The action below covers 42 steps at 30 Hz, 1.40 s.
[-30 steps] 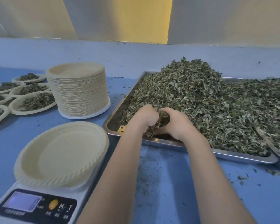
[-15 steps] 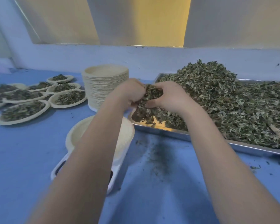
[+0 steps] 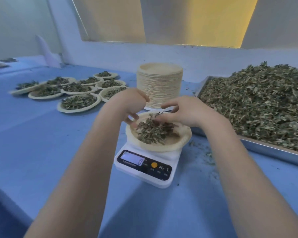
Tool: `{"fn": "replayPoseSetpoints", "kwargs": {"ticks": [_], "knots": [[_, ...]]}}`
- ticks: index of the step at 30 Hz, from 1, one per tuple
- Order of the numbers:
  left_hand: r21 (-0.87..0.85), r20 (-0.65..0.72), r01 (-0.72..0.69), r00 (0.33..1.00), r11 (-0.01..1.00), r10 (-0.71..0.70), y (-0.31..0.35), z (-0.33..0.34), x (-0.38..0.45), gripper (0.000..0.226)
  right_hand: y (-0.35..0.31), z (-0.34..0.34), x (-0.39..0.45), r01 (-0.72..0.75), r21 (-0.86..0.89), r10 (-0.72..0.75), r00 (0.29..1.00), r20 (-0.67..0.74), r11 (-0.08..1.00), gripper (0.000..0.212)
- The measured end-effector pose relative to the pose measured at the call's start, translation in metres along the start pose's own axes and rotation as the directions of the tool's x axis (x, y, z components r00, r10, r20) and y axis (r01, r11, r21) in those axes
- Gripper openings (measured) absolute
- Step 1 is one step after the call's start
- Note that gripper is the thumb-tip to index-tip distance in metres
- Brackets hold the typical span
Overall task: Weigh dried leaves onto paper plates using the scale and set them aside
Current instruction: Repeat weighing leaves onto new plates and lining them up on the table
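A white digital scale stands in the middle of the blue table with a cream paper plate on it. A heap of dried green leaves lies on that plate. My left hand and my right hand hover just above the plate's far side, fingers spread and loose, their tips at the leaves. On the right, a big pile of dried leaves fills a steel tray.
A tall stack of unused paper plates stands right behind the scale. Several filled plates sit in a cluster at the back left. Leaf crumbs are scattered on the table between scale and tray.
Both hands lifted a clump of leaves out of the tray, carried it left and let it fall onto the plate on the scale. My view has turned left.
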State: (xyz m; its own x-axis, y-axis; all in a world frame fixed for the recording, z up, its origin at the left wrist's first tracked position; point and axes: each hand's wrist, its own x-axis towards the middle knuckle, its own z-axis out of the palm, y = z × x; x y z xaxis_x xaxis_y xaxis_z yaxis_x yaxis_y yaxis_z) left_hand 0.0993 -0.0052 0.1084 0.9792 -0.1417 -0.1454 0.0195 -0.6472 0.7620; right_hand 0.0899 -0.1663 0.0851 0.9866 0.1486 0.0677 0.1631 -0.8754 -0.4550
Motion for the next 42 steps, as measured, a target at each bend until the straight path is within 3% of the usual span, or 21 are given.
{"fn": "replayPoseSetpoints", "kwargs": {"ticks": [5,10,14,18,21,24,29,33,38,42], "knots": [[-0.146,-0.069,-0.064,0.996,0.987,0.054,-0.012,-0.003,0.011,0.029,0.005,-0.001,0.002,0.025,0.109,-0.019,0.999,-0.051,0.994,0.035],[-0.283,-0.151,-0.153,0.982,0.947,0.113,-0.020,0.004,0.018,0.027,0.009,-0.005,0.003,0.028,0.176,-0.015,0.997,-0.074,0.984,0.029],[-0.339,-0.128,-0.190,0.980,0.921,0.155,-0.023,0.018,0.020,0.020,0.011,-0.003,0.002,0.038,0.194,-0.029,0.998,-0.051,0.980,0.027],[-0.336,-0.114,-0.248,0.968,0.909,0.223,-0.024,0.027,0.018,0.016,0.014,-0.003,0.002,0.038,0.228,-0.029,0.999,-0.042,0.973,0.026],[-0.324,-0.187,-0.317,0.945,0.891,0.268,-0.026,0.023,0.015,0.016,0.019,-0.008,0.000,0.036,0.247,-0.024,0.998,-0.054,0.968,0.023],[-0.342,-0.269,-0.344,0.927,0.874,0.259,-0.031,0.020,0.013,0.017,0.030,-0.015,-0.003,0.003,0.272,0.014,0.998,-0.062,0.962,0.018],[-0.369,-0.286,-0.344,0.926,0.863,0.247,-0.037,0.021,0.010,0.018,0.054,-0.025,-0.007,-0.053,0.250,0.078,0.993,-0.089,0.967,0.013],[-0.379,-0.310,-0.363,0.917,0.851,0.253,-0.039,0.022,0.010,0.017,0.064,-0.026,-0.008,-0.105,0.183,0.116,0.992,-0.047,0.978,0.024],[-0.398,-0.372,-0.404,0.892,0.823,0.258,-0.039,0.026,0.011,0.016,0.076,-0.024,-0.007,-0.192,0.046,0.186,0.976,0.114,0.980,0.039],[-0.409,-0.381,-0.410,0.889,0.815,0.256,-0.039,0.029,0.013,0.016,0.071,-0.016,-0.008,-0.125,0.122,0.106,0.983,0.148,0.985,0.036]]}}
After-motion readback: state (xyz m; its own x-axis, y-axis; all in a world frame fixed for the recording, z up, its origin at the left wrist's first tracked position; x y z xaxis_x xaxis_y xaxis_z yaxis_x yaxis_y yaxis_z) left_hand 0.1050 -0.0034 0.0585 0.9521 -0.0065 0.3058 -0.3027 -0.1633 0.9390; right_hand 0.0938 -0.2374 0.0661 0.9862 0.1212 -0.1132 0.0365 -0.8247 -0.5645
